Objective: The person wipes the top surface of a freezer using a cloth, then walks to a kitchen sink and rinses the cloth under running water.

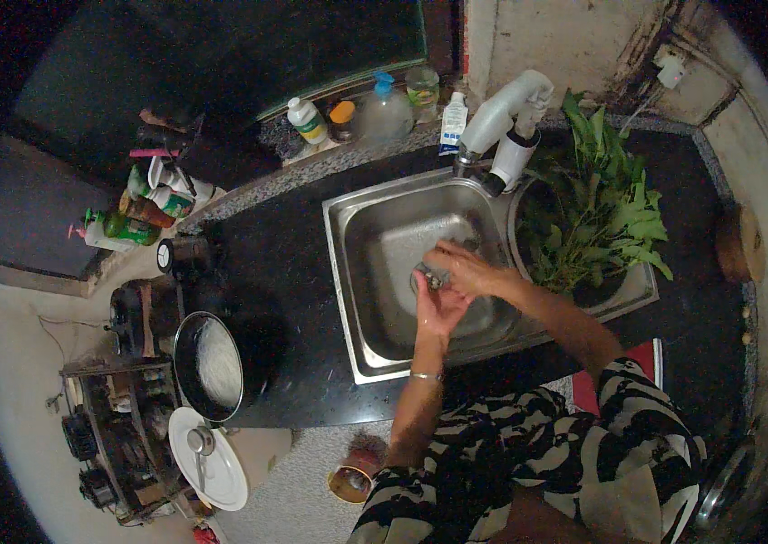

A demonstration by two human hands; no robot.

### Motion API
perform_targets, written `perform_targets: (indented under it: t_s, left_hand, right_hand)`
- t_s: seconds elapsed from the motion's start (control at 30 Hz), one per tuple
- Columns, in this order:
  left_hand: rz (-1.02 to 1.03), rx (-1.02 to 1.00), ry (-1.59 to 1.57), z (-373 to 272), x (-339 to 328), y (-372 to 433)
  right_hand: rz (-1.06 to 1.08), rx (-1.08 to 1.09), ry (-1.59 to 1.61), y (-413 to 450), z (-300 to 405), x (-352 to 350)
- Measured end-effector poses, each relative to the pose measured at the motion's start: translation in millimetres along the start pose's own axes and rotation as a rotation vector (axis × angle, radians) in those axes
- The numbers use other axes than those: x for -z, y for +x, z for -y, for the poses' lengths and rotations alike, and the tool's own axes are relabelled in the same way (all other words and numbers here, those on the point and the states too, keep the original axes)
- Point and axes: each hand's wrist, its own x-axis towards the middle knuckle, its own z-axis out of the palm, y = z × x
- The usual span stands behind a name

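Note:
Over the stainless steel sink (pixel 350 285) my two hands are close together, and they seem to touch. My left hand (pixel 442 309) is palm up with its thumb apart, a bangle on the wrist. Across its fingers lies my right hand (pixel 462 268), back upward, fingers stretched to the left. Small pale bits (pixel 433 280) show between the hands; whether they rest in the palm or in the drain behind is not clear. At the sink's back right corner stands a tap (pixel 469 158) with a pale wrapping (pixel 503 109) over it. No water stream is visible.
Leafy green stems (pixel 601 204) fill a round vessel right of the sink. Bottles, a blue-topped pump dispenser (pixel 387 112) and a tube (pixel 453 122) line the back ledge. To the left are a dark pan (pixel 217 367) and a white plate (pixel 224 476) with a ladle (pixel 200 442).

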Motion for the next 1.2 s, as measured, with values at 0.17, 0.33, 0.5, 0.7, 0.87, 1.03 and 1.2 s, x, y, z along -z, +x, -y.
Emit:
perform_targets:
  t_s: [0.17, 0.33, 0.5, 0.7, 0.87, 1.03, 1.2]
  left_hand:
    - [-0.158, -0.11, 0.044, -13.0, 18.9, 15.8]
    - [-0.133, -0.183, 0.062, -2.3, 20.6, 11.8]
    - [-0.02, -0.095, 0.157, -0.2, 12.9, -1.2]
    - [0.003, -0.223, 0.385, 11.2, -21.3, -22.2]
    - [0.032, -0.08, 0.485, 1.9, -6.5, -38.0]
    - [-0.038, 0.014, 0.565, 6.8, -33.7, -37.1]
    - [-0.472, 0.027, 1.311, -5.4, -63.3, -22.7]
  right_hand:
    - [0.172, 0.074, 0.091, -26.1, 28.2, 1.2]
    - [0.134, 0.17, 0.231, -49.0, 47.0, 22.3]
    - [-0.063, 0.249, 0.269, -24.9, 26.4, 30.3]
    - [0.076, -0.447, 1.152, -1.4, -8.1, -9.3]
    - [0.43, -0.178, 1.006, 7.8, 15.5, 17.3]
    - [0.447, 0.072, 1.138, 14.4, 23.5, 38.2]
    - [0.226, -0.063, 1.153, 34.4, 4.9, 24.3]
